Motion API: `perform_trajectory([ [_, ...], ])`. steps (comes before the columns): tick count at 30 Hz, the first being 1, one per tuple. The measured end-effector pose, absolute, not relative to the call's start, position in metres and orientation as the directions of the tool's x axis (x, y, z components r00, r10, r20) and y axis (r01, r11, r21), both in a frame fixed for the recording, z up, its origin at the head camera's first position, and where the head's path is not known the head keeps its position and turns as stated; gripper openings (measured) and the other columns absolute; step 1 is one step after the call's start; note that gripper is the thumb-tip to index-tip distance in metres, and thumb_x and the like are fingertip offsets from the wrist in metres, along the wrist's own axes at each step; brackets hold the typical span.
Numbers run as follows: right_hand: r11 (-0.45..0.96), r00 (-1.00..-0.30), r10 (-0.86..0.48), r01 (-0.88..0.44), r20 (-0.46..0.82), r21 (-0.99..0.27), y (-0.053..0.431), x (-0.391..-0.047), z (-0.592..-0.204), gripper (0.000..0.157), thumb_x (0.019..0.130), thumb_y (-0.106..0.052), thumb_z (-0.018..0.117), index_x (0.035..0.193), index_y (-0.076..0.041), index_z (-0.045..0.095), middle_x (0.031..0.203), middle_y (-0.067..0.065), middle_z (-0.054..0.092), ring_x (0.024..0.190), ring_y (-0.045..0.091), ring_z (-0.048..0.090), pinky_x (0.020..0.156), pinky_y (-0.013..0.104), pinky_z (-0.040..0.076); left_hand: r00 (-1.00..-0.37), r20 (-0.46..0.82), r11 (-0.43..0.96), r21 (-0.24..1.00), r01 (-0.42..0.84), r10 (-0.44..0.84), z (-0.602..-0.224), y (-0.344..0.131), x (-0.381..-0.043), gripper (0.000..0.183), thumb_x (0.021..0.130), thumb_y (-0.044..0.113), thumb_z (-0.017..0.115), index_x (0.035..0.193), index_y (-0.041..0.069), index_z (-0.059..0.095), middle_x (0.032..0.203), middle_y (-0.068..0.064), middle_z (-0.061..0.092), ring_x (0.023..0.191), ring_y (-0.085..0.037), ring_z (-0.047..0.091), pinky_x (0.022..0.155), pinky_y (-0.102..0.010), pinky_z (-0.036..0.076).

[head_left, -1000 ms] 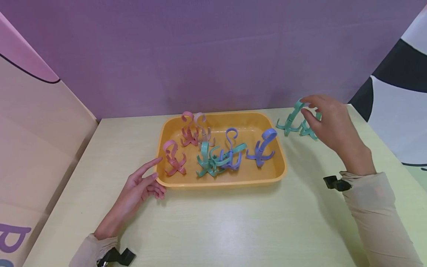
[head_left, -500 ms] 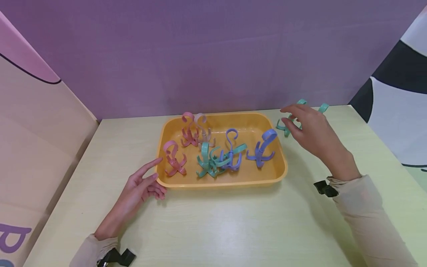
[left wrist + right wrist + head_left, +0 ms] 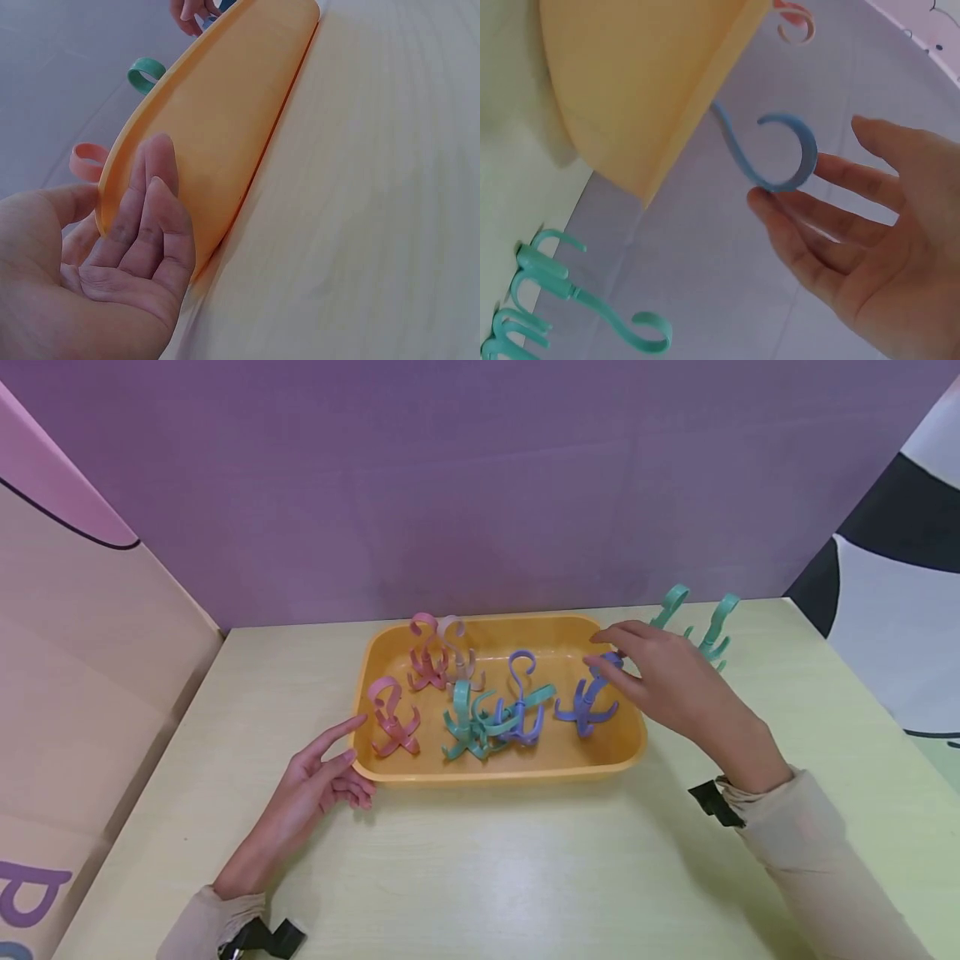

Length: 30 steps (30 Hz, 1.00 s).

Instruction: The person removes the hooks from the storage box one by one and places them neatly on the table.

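A yellow plastic tray [image 3: 510, 770] holds several claw hooks with curled tops. My left hand [image 3: 311, 789] rests at its left end, fingertips touching the rim and wall, fingers loosely extended. My right hand [image 3: 678, 685] is over the right end, fingers spread around the curled top of a purple claw hook [image 3: 582, 712]. In the right wrist view the fingertips are at that purple hook [image 3: 808, 154], while the thumb stands apart from it. Another purple hook [image 3: 520, 710] stands in the middle, tangled with green hooks [image 3: 468, 731].
Inside the tray's left part are pink hooks [image 3: 396, 727] and a pale pink hook [image 3: 459, 664]. Two green claw hooks [image 3: 718, 622] stand on the pale table [image 3: 480, 868] right of the tray, partly behind my right hand. A purple backdrop [image 3: 465, 485] rises behind.
My right hand has moved left from above the green hooks on the table to the purple hook at the tray's right end. My left hand stays at the rim.
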State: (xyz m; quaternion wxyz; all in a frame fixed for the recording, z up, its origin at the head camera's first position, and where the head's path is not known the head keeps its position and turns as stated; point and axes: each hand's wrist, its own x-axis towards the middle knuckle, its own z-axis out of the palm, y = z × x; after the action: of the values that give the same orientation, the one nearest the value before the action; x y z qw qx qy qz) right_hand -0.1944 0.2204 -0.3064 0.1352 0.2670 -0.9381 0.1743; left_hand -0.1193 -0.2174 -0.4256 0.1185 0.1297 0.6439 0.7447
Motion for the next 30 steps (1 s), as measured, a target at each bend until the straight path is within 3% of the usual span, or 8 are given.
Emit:
perform_trajectory([
  [8,0.837,-0.852,-0.450,-0.506,0.267,-0.206,0.2157,-0.1948,-0.3115,0.037,0.096,-0.029,0.068,0.118,0.000,0.067,0.115,0.019,0.068,0.101,0.037,0.065,0.084,0.051,0.054,-0.940,0.034,-0.140,0.990,-0.015,0.339,-0.4260,-0.2167,-0.1185,0.051,0.108,0.016,0.045,0.155,0.006,0.029,0.083,-0.011,0.074,0.071,-0.024,0.072,0.066,-0.031,0.059],
  [15,0.846,-0.863,-0.441,-0.491,0.246,-0.208,0.2150,-0.1978,-0.3132,0.037,0.097,-0.025,0.067,0.117,0.005,0.068,0.095,0.019,0.070,0.079,0.031,0.065,0.068,0.045,0.055,-0.940,0.022,-0.129,0.991,-0.023,0.340,-0.4250,-0.2166,-0.1191,0.051,0.108,0.017,0.045,0.155,0.007,0.029,0.084,-0.011,0.074,0.072,-0.024,0.072,0.068,-0.034,0.060],
  [20,0.837,-0.861,-0.457,-0.501,0.223,-0.219,0.2124,-0.1982,-0.3114,0.038,0.096,-0.023,0.067,0.118,0.008,0.067,0.088,0.015,0.071,0.074,0.027,0.065,0.066,0.043,0.055,-0.939,0.028,-0.128,0.992,-0.018,0.343,-0.4246,-0.2169,-0.1199,0.051,0.108,0.017,0.045,0.155,0.007,0.029,0.084,-0.011,0.074,0.074,-0.024,0.072,0.069,-0.035,0.060],
  [30,0.811,-0.845,-0.489,-0.532,0.216,-0.244,0.2119,-0.1995,-0.3135,0.035,0.094,-0.013,0.068,0.122,0.008,0.064,0.090,0.014,0.073,0.075,0.026,0.067,0.070,0.042,0.056,-0.943,0.021,-0.140,0.990,-0.027,0.333,-0.4253,-0.2173,-0.1183,0.051,0.108,0.017,0.045,0.155,0.008,0.030,0.083,-0.011,0.074,0.074,-0.024,0.073,0.068,-0.030,0.059],
])
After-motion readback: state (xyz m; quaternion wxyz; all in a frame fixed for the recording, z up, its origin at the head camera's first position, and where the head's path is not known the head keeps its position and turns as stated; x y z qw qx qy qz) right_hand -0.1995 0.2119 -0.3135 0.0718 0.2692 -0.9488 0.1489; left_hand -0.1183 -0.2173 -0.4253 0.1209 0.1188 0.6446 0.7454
